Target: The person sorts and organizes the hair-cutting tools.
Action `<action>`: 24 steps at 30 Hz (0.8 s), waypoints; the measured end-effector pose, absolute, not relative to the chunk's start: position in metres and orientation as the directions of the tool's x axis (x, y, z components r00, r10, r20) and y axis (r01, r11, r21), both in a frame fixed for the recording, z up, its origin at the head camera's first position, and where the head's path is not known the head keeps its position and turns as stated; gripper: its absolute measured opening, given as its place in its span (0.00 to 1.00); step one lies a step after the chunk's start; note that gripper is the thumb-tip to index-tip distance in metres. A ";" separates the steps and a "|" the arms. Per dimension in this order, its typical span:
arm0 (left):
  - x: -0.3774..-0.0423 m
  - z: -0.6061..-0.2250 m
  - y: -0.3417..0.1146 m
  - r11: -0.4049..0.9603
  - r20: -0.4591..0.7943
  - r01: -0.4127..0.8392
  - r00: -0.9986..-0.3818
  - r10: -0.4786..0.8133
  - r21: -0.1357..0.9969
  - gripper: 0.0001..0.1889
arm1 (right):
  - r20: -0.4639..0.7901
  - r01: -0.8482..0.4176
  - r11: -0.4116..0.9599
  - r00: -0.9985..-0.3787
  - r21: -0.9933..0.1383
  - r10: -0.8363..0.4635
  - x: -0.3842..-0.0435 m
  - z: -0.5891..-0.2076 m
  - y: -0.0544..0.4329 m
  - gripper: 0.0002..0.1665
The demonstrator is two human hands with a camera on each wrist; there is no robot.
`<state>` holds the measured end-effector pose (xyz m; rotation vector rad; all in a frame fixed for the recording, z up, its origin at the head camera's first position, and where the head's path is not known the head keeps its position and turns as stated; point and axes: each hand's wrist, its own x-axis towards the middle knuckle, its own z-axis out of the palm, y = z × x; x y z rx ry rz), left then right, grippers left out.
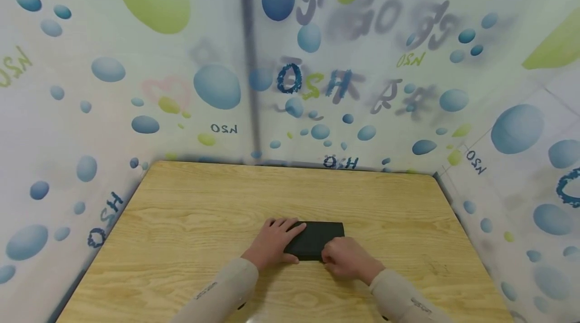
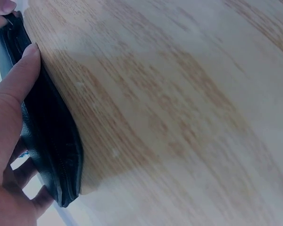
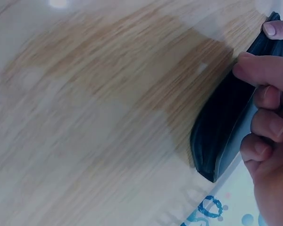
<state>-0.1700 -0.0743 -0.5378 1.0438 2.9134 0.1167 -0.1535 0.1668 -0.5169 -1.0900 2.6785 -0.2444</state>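
A flat black zippered wallet (image 1: pixel 319 235) lies on the wooden table in the head view, its long zipped side toward me. My left hand (image 1: pixel 274 242) holds its left end, fingers spread over the top and thumb against the near side. In the left wrist view, that thumb presses beside the zipper (image 2: pixel 61 162). At the near right corner, my right hand (image 1: pixel 346 257) has its fingers curled and pinches the zipper pull (image 2: pixel 10 20), mostly hidden by the fingertips. The right wrist view shows the right thumb (image 3: pixel 259 70) over the wallet's edge.
The light wooden table (image 1: pixel 204 202) extends around the wallet on all sides. Walls (image 1: pixel 217 36) printed with blue and green dots and letters enclose its back, left and right sides.
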 end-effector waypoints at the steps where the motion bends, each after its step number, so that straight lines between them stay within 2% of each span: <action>1: -0.170 -0.538 -0.074 0.770 -0.012 0.633 -0.772 0.636 0.085 0.46 | -0.156 -0.663 0.706 -0.692 -0.249 -0.705 -0.154 -0.517 0.165 0.15; 16: -0.171 -0.536 -0.075 0.768 -0.016 0.637 -0.769 0.639 0.066 0.46 | -0.179 -0.620 0.725 -0.710 -0.300 -0.681 -0.155 -0.521 0.158 0.14; 24: -0.171 -0.538 -0.075 0.767 -0.014 0.638 -0.768 0.640 0.065 0.46 | -0.122 -0.659 0.703 -0.700 -0.268 -0.703 -0.152 -0.525 0.159 0.12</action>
